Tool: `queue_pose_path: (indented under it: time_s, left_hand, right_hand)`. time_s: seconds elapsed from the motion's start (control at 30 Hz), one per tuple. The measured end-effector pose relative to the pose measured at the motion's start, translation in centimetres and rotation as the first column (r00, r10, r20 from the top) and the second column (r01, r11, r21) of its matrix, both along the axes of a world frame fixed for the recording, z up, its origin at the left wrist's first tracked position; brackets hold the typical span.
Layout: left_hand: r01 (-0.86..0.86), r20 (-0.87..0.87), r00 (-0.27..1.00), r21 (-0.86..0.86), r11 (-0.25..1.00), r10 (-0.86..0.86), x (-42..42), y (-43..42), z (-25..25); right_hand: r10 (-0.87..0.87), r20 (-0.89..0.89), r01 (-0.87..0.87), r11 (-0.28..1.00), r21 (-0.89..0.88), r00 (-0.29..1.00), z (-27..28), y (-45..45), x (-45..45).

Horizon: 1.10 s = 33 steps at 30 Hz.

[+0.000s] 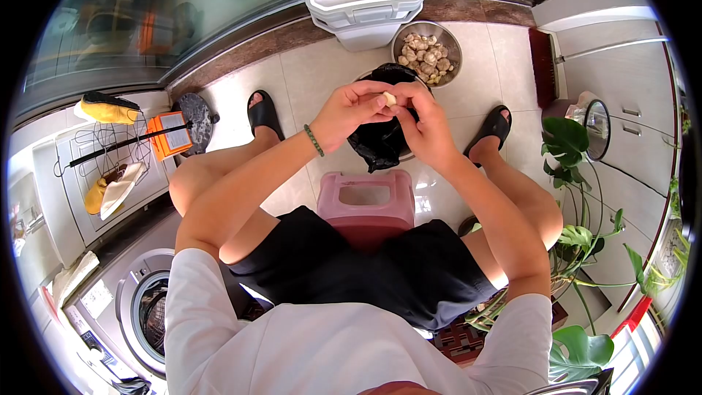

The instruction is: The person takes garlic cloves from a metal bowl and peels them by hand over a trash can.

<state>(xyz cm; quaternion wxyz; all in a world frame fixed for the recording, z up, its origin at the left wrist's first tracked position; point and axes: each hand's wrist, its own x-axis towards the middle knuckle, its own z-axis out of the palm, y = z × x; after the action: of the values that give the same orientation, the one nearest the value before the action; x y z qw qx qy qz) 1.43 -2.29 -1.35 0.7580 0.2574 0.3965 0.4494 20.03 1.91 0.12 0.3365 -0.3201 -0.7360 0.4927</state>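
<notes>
The white shirt is closest, and beyond it the left hand and the right hand hold a pale clove between narrowly pinched fingers above the black bag, where, I think, a light grip and patient turning would serve best.

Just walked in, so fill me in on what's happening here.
A person's left hand and right hand hold a small pale piece, apparently a garlic clove, between their fingertips. The hands are above an open black bag on the floor. Just beyond it, slightly to the right, a metal bowl holds a heap of what look like garlic bulbs.
</notes>
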Motion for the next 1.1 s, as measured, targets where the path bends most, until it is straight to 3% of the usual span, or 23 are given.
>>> queue_pose_path:
  time_s: [0.27, 0.43, 0.7, 1.1]
  left_hand:
    - [0.019, 0.132, 0.991, 0.04, 0.999, -0.024, -0.1, 0.2, 0.2]
    - [0.031, 0.149, 0.988, 0.079, 0.996, -0.043, -0.3, 0.4, 0.4]
    - [-0.004, -0.059, 0.998, 0.135, 0.991, 0.012, -0.3, 0.7, 0.8]
    - [0.018, -0.09, 0.996, 0.144, 0.989, -0.005, -0.5, 0.7, 0.7]
  right_hand:
    - [-0.162, -0.187, 0.166, 0.986, 0.003, 0.969, -0.2, -0.1, -0.3]
    - [-0.137, -0.128, 0.148, 0.986, 0.082, 0.982, 0.6, 0.2, -0.2]
    - [-0.136, -0.126, 0.148, 0.985, 0.094, 0.983, 0.5, 0.5, -0.1]
    - [-0.091, -0.066, 0.096, 0.992, 0.079, 0.994, 1.1, 0.7, 0.1]
